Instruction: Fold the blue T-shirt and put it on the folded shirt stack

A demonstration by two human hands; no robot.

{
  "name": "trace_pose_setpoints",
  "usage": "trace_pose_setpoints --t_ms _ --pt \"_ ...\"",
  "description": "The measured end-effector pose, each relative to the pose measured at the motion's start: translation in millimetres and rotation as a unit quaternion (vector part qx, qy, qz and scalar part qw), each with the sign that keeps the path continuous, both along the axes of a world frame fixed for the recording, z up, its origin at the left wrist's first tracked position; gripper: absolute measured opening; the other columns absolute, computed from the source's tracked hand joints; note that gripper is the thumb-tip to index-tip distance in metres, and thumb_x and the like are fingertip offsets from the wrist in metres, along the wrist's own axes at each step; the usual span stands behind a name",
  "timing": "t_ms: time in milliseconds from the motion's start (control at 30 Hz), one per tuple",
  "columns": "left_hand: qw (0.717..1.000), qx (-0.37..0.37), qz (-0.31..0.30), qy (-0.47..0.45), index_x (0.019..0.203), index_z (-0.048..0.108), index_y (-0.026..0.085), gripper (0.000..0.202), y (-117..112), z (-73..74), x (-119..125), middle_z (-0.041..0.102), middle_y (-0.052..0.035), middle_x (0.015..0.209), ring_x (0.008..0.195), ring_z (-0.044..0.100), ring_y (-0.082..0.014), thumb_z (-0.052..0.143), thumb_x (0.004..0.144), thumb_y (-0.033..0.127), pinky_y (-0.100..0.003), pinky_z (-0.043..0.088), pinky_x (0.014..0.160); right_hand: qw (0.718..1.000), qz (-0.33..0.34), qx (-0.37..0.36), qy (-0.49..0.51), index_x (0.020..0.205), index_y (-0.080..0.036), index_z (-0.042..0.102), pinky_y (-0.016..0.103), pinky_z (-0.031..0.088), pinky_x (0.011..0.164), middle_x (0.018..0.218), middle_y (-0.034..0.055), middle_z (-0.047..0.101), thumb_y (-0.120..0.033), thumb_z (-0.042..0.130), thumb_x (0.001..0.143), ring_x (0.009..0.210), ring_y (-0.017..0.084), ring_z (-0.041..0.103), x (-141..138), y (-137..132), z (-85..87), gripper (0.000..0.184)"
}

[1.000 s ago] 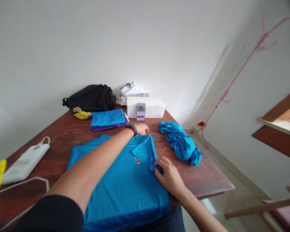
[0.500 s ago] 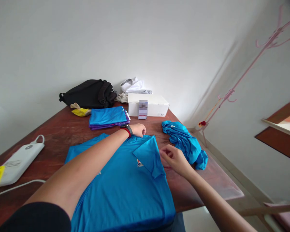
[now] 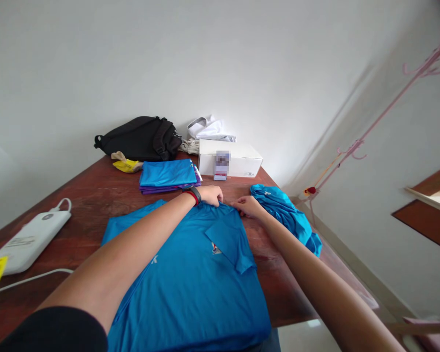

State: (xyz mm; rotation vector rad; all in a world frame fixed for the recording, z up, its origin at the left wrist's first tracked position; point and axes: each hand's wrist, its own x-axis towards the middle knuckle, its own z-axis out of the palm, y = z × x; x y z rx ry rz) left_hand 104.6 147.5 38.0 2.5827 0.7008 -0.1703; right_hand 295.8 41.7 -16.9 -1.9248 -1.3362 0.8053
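Observation:
A blue T-shirt (image 3: 198, 288) lies spread on the table, its right sleeve folded inward over the chest beside a small printed logo. My left hand (image 3: 211, 195), with a dark watch and red band at the wrist, pinches the shirt's far edge near the collar. Just to its right, my right hand (image 3: 248, 206) has its fingers closed at the shoulder corner of the same shirt. The fingertips of both hands are partly hidden. A second blue garment (image 3: 284, 212) lies crumpled just beyond my right hand.
Behind my left hand is a folded stack of blue and purple clothes (image 3: 168, 174). Farther back stand a black bag (image 3: 139, 139), a white box (image 3: 238, 159) and a phone (image 3: 221, 166) leaning on it. A white power bank (image 3: 34, 237) with a cable lies at left.
My right hand has moved up and left, from beside the folded sleeve to the shirt's shoulder corner. My left hand stays at the far edge. The view has shifted slightly.

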Motion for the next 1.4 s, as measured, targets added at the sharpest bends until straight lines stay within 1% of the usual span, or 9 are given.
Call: trace_pose_setpoints --t_ms 100,200,267,433,600,733,867,1167,1400 --pt "1.0 0.002 -0.017 0.017 0.112 0.068 0.016 0.026 2.2 1.0 1.4 0.069 -0.0065 0.114 0.095 0.067 -0.0204 0.066 0.095 0.035 -0.037 0.058 0.082 1.0 -0.001 0.001 0.027 0.069 -0.017 0.07 0.02 0.025 0.034 0.042 -0.0029 0.056 -0.03 0.084 0.07 0.033 0.008 0.041 1.4 3.0 -1.5 0.019" --pt "0.999 0.012 -0.027 0.024 0.093 0.076 0.018 0.014 2.9 3.4 1.7 0.075 -0.0021 0.091 0.078 0.067 -0.017 0.074 0.079 0.02 -0.027 0.053 0.072 0.998 -0.004 0.012 0.064 0.077 -0.016 0.07 0.02 0.029 0.035 0.045 -0.0033 0.059 -0.022 0.081 0.068 0.035 0.009 0.044 2.2 1.6 -1.1 0.015" --pt "0.999 0.02 -0.027 0.027 0.087 0.078 0.02 0.02 3.1 5.3 1.4 0.076 -0.0003 0.082 0.071 0.065 -0.0169 0.072 0.069 0.013 -0.024 0.049 0.065 0.995 0.002 0.027 0.091 0.08 -0.016 0.07 0.02 0.035 0.038 0.051 -0.0022 0.062 -0.018 0.079 0.067 0.04 0.011 0.05 2.1 -0.9 -0.1 0.016" --pt "0.999 0.033 -0.026 0.023 0.091 0.08 0.023 0.034 5.5 6.9 3.2 0.079 -0.001 0.089 0.076 0.068 -0.0189 0.07 0.06 0.012 -0.023 0.047 0.065 0.987 0.023 0.072 0.139 0.091 -0.015 0.071 0.022 0.046 0.05 0.069 0.0009 0.07 -0.01 0.065 0.067 0.055 0.013 0.06 -0.5 -8.0 0.3 0.025" --pt "0.998 0.024 -0.046 -0.03 0.11 0.076 0.023 0.042 2.6 1.2 17.6 0.077 -0.0028 0.11 0.094 0.068 -0.0199 0.074 0.068 0.021 -0.022 0.048 0.076 0.981 0.024 0.132 0.137 0.095 -0.014 0.07 0.023 0.047 0.055 0.08 0.0045 0.074 -0.013 0.06 0.064 0.065 0.015 0.063 -4.5 -10.5 -6.4 0.032" --pt "0.995 -0.004 -0.067 -0.071 0.108 0.076 0.021 0.03 -1.7 -6.8 32.4 0.078 -0.0019 0.104 0.089 0.068 -0.017 0.07 0.079 0.026 -0.021 0.048 0.074 0.98 0.019 0.171 0.103 0.097 -0.012 0.07 0.024 0.046 0.057 0.083 0.0061 0.074 -0.017 0.059 0.062 0.064 0.015 0.061 -3.7 -10.6 -13.4 0.036" --pt "0.993 -0.022 -0.074 -0.091 0.099 0.076 0.018 0.021 -1.0 -13.9 39.6 0.077 -0.0006 0.092 0.079 0.066 -0.0153 0.07 0.081 0.029 -0.021 0.046 0.067 0.979 0.006 0.197 0.052 0.095 -0.013 0.071 0.024 0.043 0.056 0.085 0.0056 0.073 -0.018 0.057 0.062 0.061 0.014 0.056 -0.8 -11.1 -19.9 0.036" --pt "0.99 0.022 -0.053 -0.126 0.089 0.077 0.017 0.013 2.2 -18.5 44.3 0.077 -0.0032 0.087 0.078 0.066 -0.0168 0.071 0.079 0.022 -0.023 0.044 0.066 0.978 -0.014 0.206 -0.042 0.098 -0.016 0.071 0.026 0.044 0.062 0.077 0.0021 0.069 -0.017 0.057 0.066 0.065 0.017 0.059 -2.1 -15.9 -21.0 0.034" --pt "0.987 0.054 -0.025 -0.15 0.1 0.078 0.02 0.023 1.4 -24.2 45.3 0.078 -0.0039 0.098 0.087 0.07 -0.0174 0.062 0.083 0.016 -0.022 0.049 0.075 0.979 -0.05 0.182 -0.079 0.094 -0.018 0.066 0.027 0.045 0.064 0.081 0.002 0.069 -0.018 0.06 0.067 0.07 0.019 0.062 -2.6 -16.4 -20.6 0.028"
